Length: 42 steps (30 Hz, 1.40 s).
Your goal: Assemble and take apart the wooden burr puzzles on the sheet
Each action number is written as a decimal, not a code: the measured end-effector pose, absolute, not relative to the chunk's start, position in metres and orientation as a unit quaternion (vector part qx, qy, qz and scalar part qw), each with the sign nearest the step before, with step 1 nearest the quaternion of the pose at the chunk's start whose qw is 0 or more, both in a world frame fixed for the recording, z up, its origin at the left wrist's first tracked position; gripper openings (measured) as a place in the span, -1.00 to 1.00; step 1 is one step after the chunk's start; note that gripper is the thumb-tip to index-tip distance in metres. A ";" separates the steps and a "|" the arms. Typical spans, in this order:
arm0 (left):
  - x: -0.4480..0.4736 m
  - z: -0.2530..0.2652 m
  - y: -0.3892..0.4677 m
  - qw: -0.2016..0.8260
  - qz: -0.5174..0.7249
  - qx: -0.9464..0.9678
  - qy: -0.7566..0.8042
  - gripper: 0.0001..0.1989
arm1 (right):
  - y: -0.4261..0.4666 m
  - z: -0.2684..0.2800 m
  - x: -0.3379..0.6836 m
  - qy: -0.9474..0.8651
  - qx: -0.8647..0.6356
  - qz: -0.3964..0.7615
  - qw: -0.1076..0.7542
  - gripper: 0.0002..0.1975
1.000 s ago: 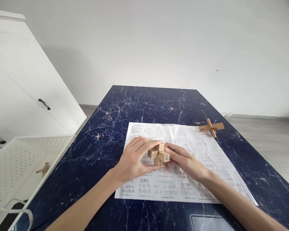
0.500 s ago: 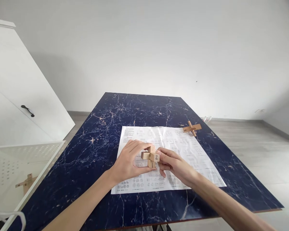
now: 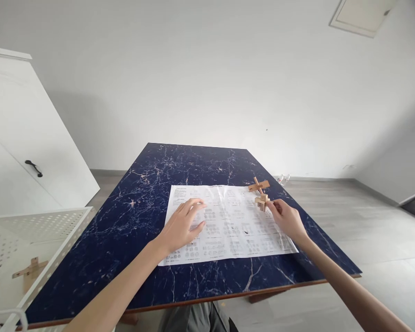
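From here I see the pale wooden puzzle (image 3: 262, 202) — stubby bars interlocked crosswise — by the printed sheet's (image 3: 224, 221) far-right corner, perhaps touching it.

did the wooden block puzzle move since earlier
Yes: the wooden block puzzle moved right and farther away, toward the far right corner of the printed sheet.

Printed sheet (image 3: 224, 223) on blue marbled table (image 3: 180, 166)

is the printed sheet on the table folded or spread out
Spread out: the printed sheet lies open on the blue table, rows of small figures and a crease showing. The left hand hides part.
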<state>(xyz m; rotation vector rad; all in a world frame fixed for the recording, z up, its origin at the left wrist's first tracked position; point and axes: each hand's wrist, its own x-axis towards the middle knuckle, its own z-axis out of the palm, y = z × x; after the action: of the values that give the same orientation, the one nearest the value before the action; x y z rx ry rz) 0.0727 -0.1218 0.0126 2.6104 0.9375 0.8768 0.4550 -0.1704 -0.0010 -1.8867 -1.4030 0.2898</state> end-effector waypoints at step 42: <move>-0.011 0.000 -0.181 0.110 0.213 0.786 0.571 -0.39 | -0.257 -0.025 0.404 -0.578 -0.614 0.345 0.413 -0.59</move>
<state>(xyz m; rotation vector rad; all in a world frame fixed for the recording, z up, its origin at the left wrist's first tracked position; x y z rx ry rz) -0.0113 -0.1809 0.0002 2.3086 1.6767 0.6257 0.4042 -0.2573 -0.0252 -1.5430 -1.4526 0.8677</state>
